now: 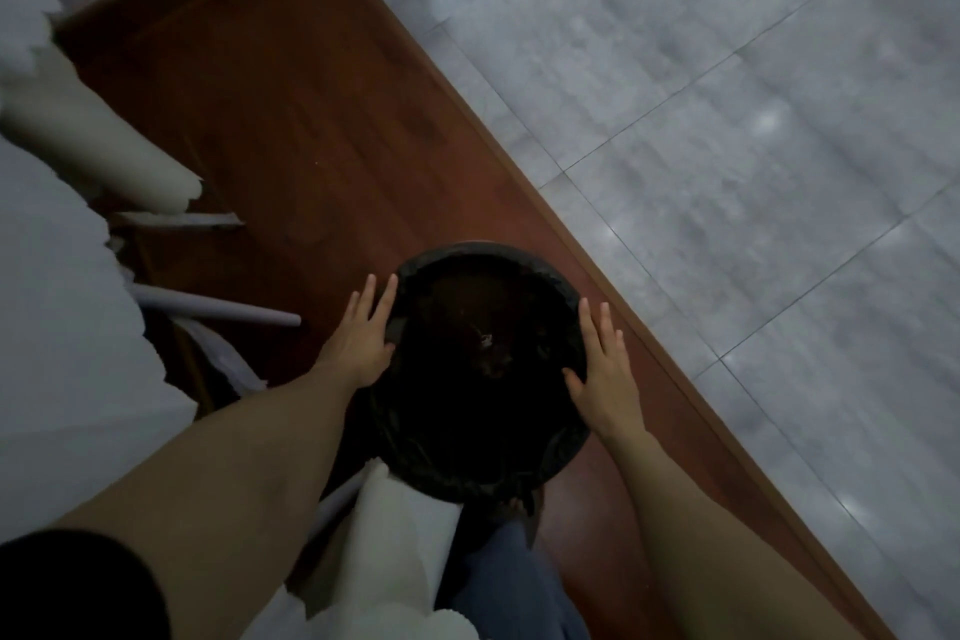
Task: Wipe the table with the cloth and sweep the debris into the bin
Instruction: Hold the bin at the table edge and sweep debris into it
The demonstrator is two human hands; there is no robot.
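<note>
A round bin (566, 296) lined with a black bag stands on a brown wooden surface (291, 120), seen from above. My left hand (363, 335) lies flat against its left rim, thumb on the edge. Opposite it, my right hand (605, 372) presses the right rim with its thumb hooked just inside. Both hands have their fingers stretched out along the bin's sides. Small pale and brown bits of debris (487, 343) lie at the bottom of the bin. No cloth is in view.
The wooden surface ends in a diagonal edge (519, 156); grey floor tiles (727, 120) lie beyond it on the right. White shapes (78, 130) and a grey tube (223, 309) crowd the left. A white roll (400, 525) and a jeans leg (514, 587) are below the bin.
</note>
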